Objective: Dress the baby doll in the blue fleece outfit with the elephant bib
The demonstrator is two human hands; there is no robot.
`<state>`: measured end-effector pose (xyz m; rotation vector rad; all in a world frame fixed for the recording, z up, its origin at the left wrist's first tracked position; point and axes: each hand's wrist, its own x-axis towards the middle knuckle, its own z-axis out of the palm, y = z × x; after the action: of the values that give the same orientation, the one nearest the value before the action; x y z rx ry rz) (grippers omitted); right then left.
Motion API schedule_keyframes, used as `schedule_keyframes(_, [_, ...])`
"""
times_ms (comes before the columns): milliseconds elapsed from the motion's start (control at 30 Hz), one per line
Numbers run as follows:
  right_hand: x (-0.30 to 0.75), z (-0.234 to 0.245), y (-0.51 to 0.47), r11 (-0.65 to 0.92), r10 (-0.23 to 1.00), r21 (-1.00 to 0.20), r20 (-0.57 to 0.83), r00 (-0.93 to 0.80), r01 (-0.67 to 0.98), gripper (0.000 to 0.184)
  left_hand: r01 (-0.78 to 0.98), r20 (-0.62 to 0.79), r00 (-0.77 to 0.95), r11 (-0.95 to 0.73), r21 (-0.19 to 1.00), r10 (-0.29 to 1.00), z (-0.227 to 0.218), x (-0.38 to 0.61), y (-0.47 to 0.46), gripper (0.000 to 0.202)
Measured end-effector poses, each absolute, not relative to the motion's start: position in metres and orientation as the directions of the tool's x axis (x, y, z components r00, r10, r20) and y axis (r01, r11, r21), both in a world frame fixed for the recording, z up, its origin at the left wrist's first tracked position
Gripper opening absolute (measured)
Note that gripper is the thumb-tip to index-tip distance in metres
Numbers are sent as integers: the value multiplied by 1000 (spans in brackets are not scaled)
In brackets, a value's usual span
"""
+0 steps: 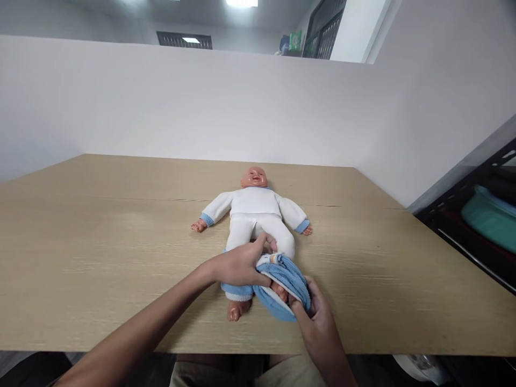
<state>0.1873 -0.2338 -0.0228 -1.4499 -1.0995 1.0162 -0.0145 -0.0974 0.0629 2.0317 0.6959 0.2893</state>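
Observation:
A baby doll (255, 201) lies on its back on the table, head away from me, in a white top with blue cuffs. Blue pants (282, 277) with white trim are bunched around its lower legs. On the left side one foot (237, 310) sticks out past the hem. The other foot (279, 291) shows inside the bunched opening. My left hand (244, 263) lies across the legs, thumb and fingers closed on the pants' upper edge. My right hand (316, 314) grips the pants' rim at the lower right, thumb inside the opening.
The wooden table (121, 258) meets a white wall (181, 102) at the back. To the right stands a black rack (451, 220) holding a green item (489, 217). The table's front edge is just before my lap.

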Motion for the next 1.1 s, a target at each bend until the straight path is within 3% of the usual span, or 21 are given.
schedule_keyframes(100, [189,-13,-221,29,984,-998,38,173,52,46,289,-22,792,-342,894,610,59,-22,-99,64])
schedule_keyframes(200, [199,-7,-203,109,985,-989,122,126,104,47,248,58,761,-372,894,646,57,-24,-101,59])
schedule_keyframes(333, [219,5,-175,202,978,-937,210,-3,284,36,256,143,712,-444,859,688,54,-23,-100,36])
schedule_keyframes(433, [234,20,-160,249,962,-916,195,-192,314,23,315,180,714,-541,780,677,55,-25,-98,20])
schedule_keyframes(500, [243,28,-154,260,936,-921,166,-311,289,17,333,182,732,-578,745,657,56,-30,-95,21])
schedule_keyframes(567, [249,33,-151,267,918,-917,148,-367,298,21,335,177,744,-590,735,644,56,-37,-93,36])
schedule_keyframes(700, [252,37,-140,301,912,-878,150,-382,373,32,358,159,764,-615,702,625,55,-53,-85,55])
schedule_keyframes(833, [242,41,-110,288,925,-898,170,-341,333,33,424,231,660,-608,671,715,50,-60,-73,38])
schedule_keyframes(967, [234,34,-78,215,943,-959,154,-293,186,35,436,267,508,-512,740,819,40,-66,-61,37])
schedule_keyframes(1100, [235,8,-65,89,981,-995,80,-178,41,32,357,141,508,-357,863,850,22,-84,-54,38])
